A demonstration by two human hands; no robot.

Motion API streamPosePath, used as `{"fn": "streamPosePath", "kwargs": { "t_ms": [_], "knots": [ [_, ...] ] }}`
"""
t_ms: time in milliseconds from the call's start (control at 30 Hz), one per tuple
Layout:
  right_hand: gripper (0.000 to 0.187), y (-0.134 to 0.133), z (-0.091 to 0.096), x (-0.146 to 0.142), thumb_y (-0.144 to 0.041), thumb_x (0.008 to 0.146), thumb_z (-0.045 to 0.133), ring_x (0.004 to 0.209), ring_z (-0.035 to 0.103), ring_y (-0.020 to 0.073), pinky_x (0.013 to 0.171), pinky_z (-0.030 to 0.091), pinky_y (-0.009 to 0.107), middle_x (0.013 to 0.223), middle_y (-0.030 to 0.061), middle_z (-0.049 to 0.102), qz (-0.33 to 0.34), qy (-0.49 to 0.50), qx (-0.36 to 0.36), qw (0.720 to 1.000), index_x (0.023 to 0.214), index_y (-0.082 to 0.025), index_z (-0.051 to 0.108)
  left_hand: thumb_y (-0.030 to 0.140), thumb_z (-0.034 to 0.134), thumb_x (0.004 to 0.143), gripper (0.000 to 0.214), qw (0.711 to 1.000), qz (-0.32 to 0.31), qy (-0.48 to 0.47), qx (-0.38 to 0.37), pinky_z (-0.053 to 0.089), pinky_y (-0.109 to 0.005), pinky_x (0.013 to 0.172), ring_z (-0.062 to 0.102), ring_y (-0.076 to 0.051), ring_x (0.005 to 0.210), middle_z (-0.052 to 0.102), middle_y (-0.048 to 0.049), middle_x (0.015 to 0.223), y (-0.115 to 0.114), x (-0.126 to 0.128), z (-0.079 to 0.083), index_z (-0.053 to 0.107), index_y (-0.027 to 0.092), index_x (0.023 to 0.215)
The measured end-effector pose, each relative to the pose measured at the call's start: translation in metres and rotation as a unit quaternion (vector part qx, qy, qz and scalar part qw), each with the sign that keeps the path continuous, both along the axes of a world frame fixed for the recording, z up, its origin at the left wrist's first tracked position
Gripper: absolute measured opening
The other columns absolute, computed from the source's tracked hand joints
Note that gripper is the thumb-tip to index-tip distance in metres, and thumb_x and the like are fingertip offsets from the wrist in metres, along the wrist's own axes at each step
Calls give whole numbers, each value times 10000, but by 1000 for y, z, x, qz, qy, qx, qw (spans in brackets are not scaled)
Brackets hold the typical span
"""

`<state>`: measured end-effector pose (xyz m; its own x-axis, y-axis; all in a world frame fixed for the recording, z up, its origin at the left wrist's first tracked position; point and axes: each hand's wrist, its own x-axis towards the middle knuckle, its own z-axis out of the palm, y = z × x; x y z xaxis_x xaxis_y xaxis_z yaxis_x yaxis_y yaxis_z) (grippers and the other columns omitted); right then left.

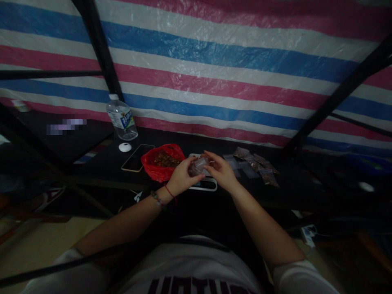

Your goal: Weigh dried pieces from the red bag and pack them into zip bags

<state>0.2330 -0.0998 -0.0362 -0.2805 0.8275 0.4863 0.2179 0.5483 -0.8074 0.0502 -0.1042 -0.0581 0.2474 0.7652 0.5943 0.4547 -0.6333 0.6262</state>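
Both hands meet over a white kitchen scale [211, 185] near the table's front edge. Between them is a small clear plastic bag [201, 164], its contents hard to make out in the dim light. My left hand [183, 174] grips its left side with thumb and fingers, close to a red plastic bag [150, 165] that stands open with brown dried pieces [165, 159] inside. On the right side, my right hand [222, 171] has its fingers curled around the clear bag. Flat empty zip bags [249, 169] lie right of that hand, beside several filled zip bags [255, 163].
A phone [134, 158], a white earbud case or mouse-like object [125, 147] and a large clear bottle [122, 118] stand or lie on the left of the black table [98, 165]. Black metal posts [102, 49] rise at both sides before a striped plastic sheet [214, 73].
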Motion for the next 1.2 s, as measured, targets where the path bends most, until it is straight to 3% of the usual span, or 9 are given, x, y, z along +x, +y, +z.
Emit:
{"fn": "streamPosePath", "kwargs": {
  "t_ms": [300,433,533,633,800,933,1000,1100,1200],
  "knots": [
    [516,-4,10,9,-168,742,622,985,584,179,791,538,324,1125,80,561,-3,-75,38,996,1245,-242,535,369,698,725,485,997,14,-68,-35,515,-345,820,644,-213,891,669,-86,988,3,-4,4,558,137,1128],
    [436,11,9,27,-148,696,600,990,577,190,760,534,309,1100,80,545,-56,-129,49,989,1128,-208,594,388,659,764,446,994,32,-85,-53,500,-361,855,637,-209,900,670,-79,973,13,-11,0,570,146,1128],
    [415,37,-11,51,-197,687,611,907,615,181,765,530,324,1102,87,574,-165,-82,8,983,1099,-185,562,420,604,804,424,985,59,-142,-77,495,-370,858,628,-209,917,660,-84,995,23,-17,-4,571,156,1134],
    [564,60,-42,74,-247,665,660,826,632,183,789,519,359,977,58,627,-249,-101,-41,962,1197,-176,486,462,538,842,455,951,52,-271,-139,522,-340,760,637,-185,822,652,-76,951,33,-23,-7,530,164,1186],
    [477,70,-73,92,-225,686,665,968,618,218,912,457,401,1026,78,655,-269,-265,-35,925,1149,-180,559,518,481,858,504,884,5,-410,-223,528,-316,675,636,-166,725,653,-60,908,48,-30,-13,481,181,1233],
    [558,68,-54,88,-235,686,666,1134,543,264,1007,377,447,1187,135,605,-273,-321,15,907,1221,-144,534,515,528,832,498,886,-7,-400,-234,521,-302,685,633,-162,742,649,-60,932,53,-33,-18,510,190,1209],
    [534,69,-37,76,-243,735,617,1184,506,256,1024,363,436,1245,138,574,-250,-315,48,914,1251,-147,522,513,540,826,494,890,-2,-389,-239,516,-296,666,627,-160,729,645,-62,943,54,-33,-21,518,190,1199],
    [395,75,-16,43,-252,826,529,1179,517,208,1023,373,368,1234,110,593,-137,-328,69,932,1209,-166,576,513,539,825,503,901,17,-364,-237,512,-302,670,622,-167,738,642,-69,948,54,-33,-24,519,176,1198],
    [353,85,-7,2,-307,889,481,1156,542,205,998,387,327,1226,112,612,-53,-401,45,913,1183,-157,607,511,544,818,528,922,41,-323,-209,508,-311,717,619,-175,777,639,-71,938,54,-35,-28,511,160,1212]
  ]
}}
